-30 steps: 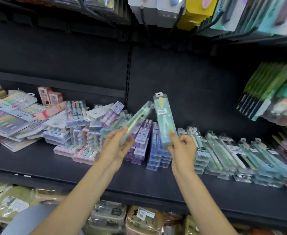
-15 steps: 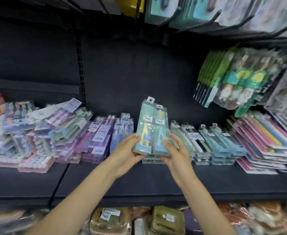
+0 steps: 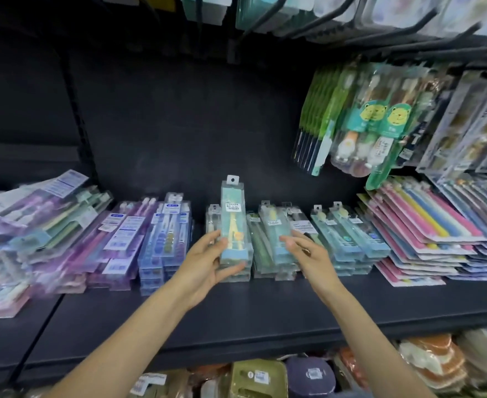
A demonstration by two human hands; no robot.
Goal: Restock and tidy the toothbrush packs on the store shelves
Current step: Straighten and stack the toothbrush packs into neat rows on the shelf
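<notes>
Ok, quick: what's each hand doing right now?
Left hand: holds a teal toothbrush pack upright over the stacks.
Right hand: open, fingers relaxed, resting on a stacked pack, gripping nothing.

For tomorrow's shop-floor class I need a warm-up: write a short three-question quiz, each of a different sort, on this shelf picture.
1. True or false: the left hand holds a teal toothbrush pack upright.
2. Multiple choice: the right hand is A) gripping a pink pack, B) open, fingers on the teal stack, C) out of view.
3. Fill in: the pink flat packs lie at the shelf's ____ end.

Key: 1 true; 2 B; 3 right.
</notes>
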